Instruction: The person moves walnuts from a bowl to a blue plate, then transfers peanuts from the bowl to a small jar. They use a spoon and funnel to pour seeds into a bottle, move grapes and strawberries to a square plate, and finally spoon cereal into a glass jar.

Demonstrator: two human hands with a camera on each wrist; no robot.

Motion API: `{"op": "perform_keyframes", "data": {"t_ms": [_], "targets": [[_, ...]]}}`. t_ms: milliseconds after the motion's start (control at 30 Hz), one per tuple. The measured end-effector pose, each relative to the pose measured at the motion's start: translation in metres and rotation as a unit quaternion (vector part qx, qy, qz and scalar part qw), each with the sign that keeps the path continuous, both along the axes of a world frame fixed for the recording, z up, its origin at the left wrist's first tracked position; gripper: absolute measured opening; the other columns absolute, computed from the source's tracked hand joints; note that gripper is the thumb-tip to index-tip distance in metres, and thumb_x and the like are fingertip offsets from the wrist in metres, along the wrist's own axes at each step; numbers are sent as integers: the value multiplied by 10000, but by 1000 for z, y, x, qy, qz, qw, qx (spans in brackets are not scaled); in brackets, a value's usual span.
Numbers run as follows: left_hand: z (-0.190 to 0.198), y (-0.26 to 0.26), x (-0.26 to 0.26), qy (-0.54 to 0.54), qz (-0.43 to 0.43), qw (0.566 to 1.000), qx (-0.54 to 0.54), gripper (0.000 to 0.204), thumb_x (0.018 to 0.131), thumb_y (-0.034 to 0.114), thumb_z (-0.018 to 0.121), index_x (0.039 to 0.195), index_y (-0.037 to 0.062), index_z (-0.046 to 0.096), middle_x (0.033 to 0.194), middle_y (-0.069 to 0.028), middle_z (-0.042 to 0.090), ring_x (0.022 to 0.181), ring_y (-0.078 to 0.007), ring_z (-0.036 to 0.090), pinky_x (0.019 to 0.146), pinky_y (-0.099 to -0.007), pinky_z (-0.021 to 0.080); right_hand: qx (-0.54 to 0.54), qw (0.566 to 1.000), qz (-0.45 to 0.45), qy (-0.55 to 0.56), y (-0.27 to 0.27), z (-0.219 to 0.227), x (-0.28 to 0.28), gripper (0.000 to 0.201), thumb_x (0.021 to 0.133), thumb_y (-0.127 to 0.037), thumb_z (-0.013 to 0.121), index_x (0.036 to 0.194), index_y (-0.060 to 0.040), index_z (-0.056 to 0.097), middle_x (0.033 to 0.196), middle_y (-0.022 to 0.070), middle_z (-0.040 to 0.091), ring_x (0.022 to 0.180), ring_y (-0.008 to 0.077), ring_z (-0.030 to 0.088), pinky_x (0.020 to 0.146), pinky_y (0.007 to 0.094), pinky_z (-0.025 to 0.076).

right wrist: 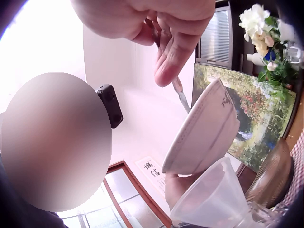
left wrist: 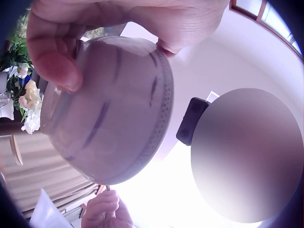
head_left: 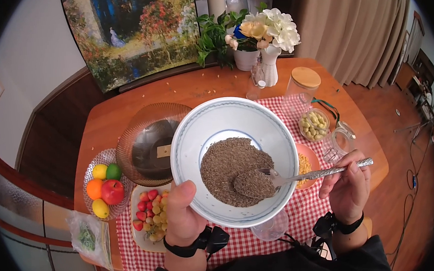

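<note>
My left hand (head_left: 183, 214) grips a white bowl (head_left: 184, 138) with blue lines at its left edge, thumb at the rim and fingers round the outside. The bowl is raised above the table and holds a heap of small dark brown seeds (head_left: 224, 160). Between thumb and fingers, my right hand (head_left: 348, 189) holds a metal spoon (head_left: 327, 173) with a patterned handle. The spoon's head lies over the heap, loaded with seeds. In the right wrist view, a translucent funnel (right wrist: 209, 194) stands below the bowl.
Around the bowl are a brown glass bowl (head_left: 126, 153), a fruit dish (head_left: 123, 201), a tray of strawberries and grapes (head_left: 141, 238), a pink plate (head_left: 308, 155), a bowl of pale green pieces (head_left: 314, 126), a lidded jar (head_left: 300, 90) and a vase of flowers (head_left: 270, 70). A checked cloth (head_left: 304, 205) lies beneath.
</note>
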State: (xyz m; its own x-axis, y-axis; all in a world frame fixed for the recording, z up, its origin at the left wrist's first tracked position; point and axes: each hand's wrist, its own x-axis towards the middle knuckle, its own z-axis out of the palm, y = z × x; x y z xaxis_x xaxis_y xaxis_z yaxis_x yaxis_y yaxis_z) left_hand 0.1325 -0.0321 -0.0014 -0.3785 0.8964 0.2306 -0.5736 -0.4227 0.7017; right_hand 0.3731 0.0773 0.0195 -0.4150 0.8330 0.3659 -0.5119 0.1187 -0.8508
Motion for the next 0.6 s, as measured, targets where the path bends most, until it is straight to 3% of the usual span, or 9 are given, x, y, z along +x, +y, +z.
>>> {"op": "perform_keyframes", "data": {"t_ms": [333,400,600], "targets": [[-3,-2,5,-68,74,994,-33,691,801,372,562,1339,-23,382,1266,-164,516,1141,-260,520,981,-379,411,1,1000,26,10,1,-3,-5,203,963,-155,403,1017,30,466,728,209,623,585,262,627,560,360,547],[0,3,7,-64,88,994,3,630,802,385,546,1261,-40,471,1185,-180,580,1064,-278,574,955,-382,435,-3,1000,28,8,1,-4,-6,203,962,-158,406,1016,28,467,730,208,623,582,263,626,557,359,545],[1,2,4,-51,74,996,-15,633,805,386,545,1260,-47,469,1172,-183,587,1065,-279,575,956,-387,436,-3,1000,10,6,2,-3,1,221,950,-187,420,989,24,474,712,198,614,542,275,602,509,366,535]]}}
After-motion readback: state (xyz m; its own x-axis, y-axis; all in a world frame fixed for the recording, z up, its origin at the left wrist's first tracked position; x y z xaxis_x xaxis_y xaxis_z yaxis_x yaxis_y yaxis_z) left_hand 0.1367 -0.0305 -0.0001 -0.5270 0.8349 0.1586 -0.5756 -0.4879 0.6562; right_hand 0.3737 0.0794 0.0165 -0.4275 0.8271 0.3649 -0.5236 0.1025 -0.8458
